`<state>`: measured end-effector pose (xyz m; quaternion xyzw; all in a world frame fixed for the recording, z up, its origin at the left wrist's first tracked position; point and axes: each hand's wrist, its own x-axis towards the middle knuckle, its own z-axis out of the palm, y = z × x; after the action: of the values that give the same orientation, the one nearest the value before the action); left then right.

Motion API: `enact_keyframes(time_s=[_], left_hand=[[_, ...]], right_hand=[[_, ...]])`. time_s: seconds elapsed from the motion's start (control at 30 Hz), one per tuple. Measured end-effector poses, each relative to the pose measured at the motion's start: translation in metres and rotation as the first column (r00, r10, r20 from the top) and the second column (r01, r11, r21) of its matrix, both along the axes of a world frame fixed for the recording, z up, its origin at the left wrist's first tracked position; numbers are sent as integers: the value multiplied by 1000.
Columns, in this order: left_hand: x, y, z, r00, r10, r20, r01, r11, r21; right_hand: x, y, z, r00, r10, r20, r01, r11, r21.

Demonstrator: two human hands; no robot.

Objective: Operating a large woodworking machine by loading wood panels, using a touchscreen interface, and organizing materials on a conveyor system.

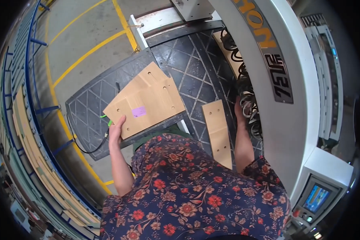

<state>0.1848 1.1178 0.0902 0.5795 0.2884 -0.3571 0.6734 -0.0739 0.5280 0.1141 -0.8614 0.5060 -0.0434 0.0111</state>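
Observation:
My left hand (116, 129) is closed on the near left corner of a light wooden panel (156, 105), thumb on top. That panel carries a purple label (139, 111) and several round holes. A second wooden panel (146, 78) shows from under its far edge. Both lie over the black worktable (184, 66) and its left extension. My right hand (242, 107) reaches in beside the machine's grey housing, where black coiled hoses (250, 108) cover its fingers; what it touches is hidden. Left of my right forearm lies a narrow wooden board (218, 132) with holes.
The machine's large grey housing (284, 132) arches along the right, with a control screen (317, 199) low on that side. Another board (227, 52) lies beneath the hoses. Wooden panels (44, 148) fill a blue-framed rack at left. A black cable (90, 152) loops by the table.

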Motion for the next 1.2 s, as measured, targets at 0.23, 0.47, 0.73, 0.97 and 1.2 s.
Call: enact_keyframes(time_s=[0.23,0.47,0.73,0.97,1.2], left_hand=[[5,29,13,996,-38,75,38,999,6],[2,39,15,998,-49,29,48,998,31],[8,33,17,994,-102,34,101,995,25],[25,35,24,921,-390,-27,385,893,235],[26,34,16,853,-509,-118,512,767,387]], right_hand=[[14,57,35,1000,-4,23,3,998,61],[19,140,59,972,56,-230,-47,998,44],[45,86,43,968,247,39,-250,950,189],[48,59,30,944,144,295,-269,856,441],[62,125,74,994,37,102,-78,897,436]])
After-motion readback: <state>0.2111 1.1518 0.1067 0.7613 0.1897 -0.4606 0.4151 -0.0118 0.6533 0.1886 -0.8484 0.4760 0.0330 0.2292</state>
